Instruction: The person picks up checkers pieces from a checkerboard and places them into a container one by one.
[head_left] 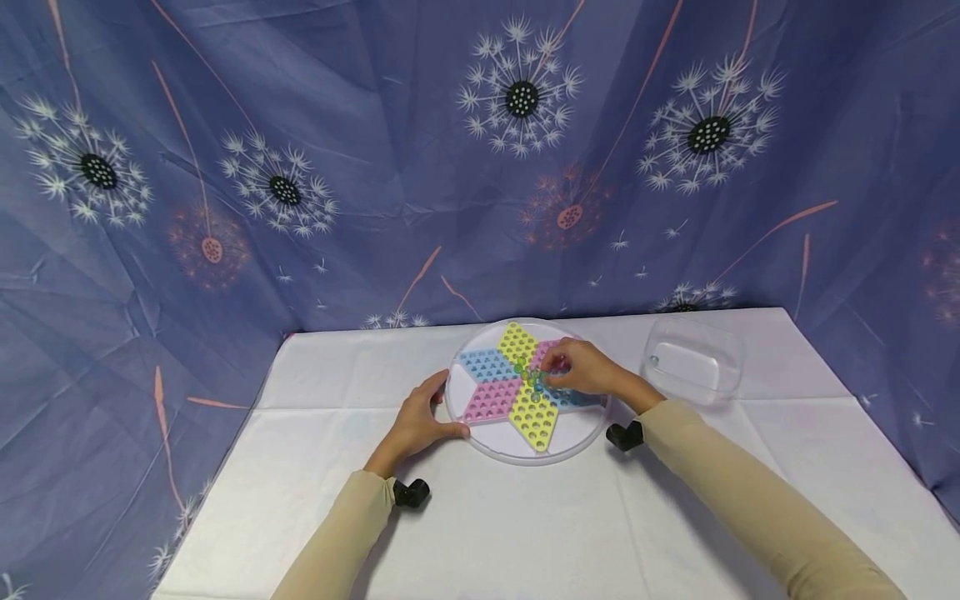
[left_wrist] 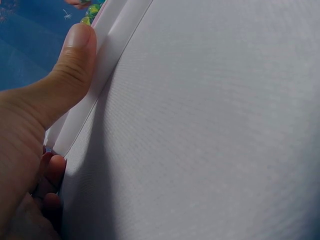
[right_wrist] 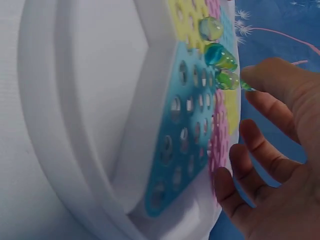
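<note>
A round white Chinese checkers board (head_left: pixel 502 446) lies on the table, its star coloured yellow, pink and blue. My left hand (head_left: pixel 416 422) grips the board's left rim; in the left wrist view its thumb (left_wrist: pixel 75 60) lies along that rim, other fingers curled lower down. Over the star's middle, my right hand (head_left: pixel 585 367) pinches a green-blue marble (right_wrist: pixel 248 86) between thumb and index finger. The other fingers of that hand are loosely bent beside the board. Several green, yellow and blue marbles (right_wrist: pixel 220 56) sit clustered around the star's centre.
A clear plastic container (head_left: pixel 705 367) stands right of the board, behind my right forearm, with a small marble (head_left: pixel 654 361) showing at its left side. White cloth (head_left: pixel 525 533) covers the table. A blue dandelion-patterned curtain (head_left: pixel 420 167) hangs right behind the table.
</note>
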